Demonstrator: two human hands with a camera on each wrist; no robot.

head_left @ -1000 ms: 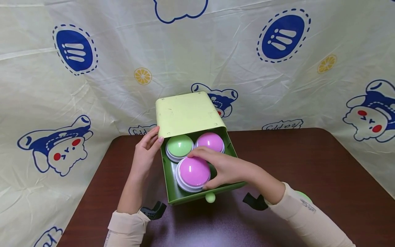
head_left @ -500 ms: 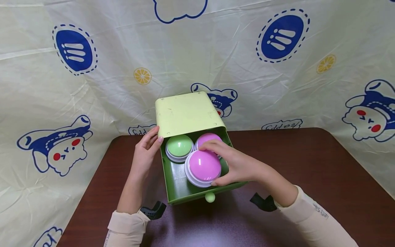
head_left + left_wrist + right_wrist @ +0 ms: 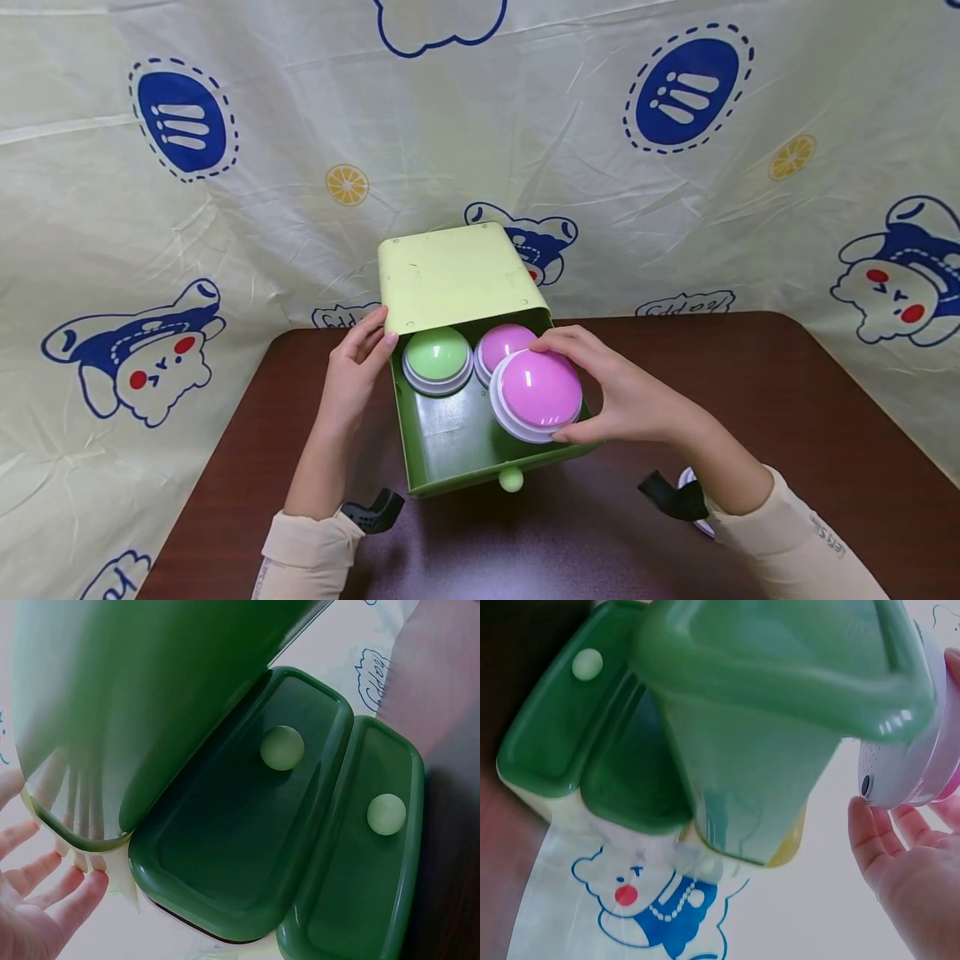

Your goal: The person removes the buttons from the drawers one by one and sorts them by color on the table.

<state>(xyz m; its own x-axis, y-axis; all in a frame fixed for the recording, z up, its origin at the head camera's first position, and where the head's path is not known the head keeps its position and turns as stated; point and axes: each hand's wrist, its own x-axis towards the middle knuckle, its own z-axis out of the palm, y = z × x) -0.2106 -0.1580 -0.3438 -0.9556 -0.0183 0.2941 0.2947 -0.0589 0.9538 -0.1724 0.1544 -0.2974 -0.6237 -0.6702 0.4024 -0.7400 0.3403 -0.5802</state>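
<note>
My right hand (image 3: 626, 396) grips a pink dome push button (image 3: 542, 390) with a white base, thumb at the near rim and fingers on the far one. It is raised over the right side of the pulled-out green drawer (image 3: 450, 442). The right wrist view shows small holes in the button's white base (image 3: 900, 761). Further back in the drawer sit a green push button (image 3: 436, 355) and a second pink one (image 3: 501, 343), partly covered by the held button. My left hand (image 3: 354, 362) rests its extended fingers against the left side of the pale green cabinet (image 3: 457, 275).
Below the pulled-out drawer, two closed drawers carry round knobs, the middle drawer (image 3: 225, 817) and the bottom drawer (image 3: 352, 877). A round white-rimmed thing (image 3: 701, 521) lies on the brown table (image 3: 247, 500), mostly behind my right forearm. A printed cloth (image 3: 600, 233) hangs behind.
My right hand has lifted the pink push button from the drawer's front and carried it to the right. The white-rimmed thing shows beside the right forearm. The left hand stays put.
</note>
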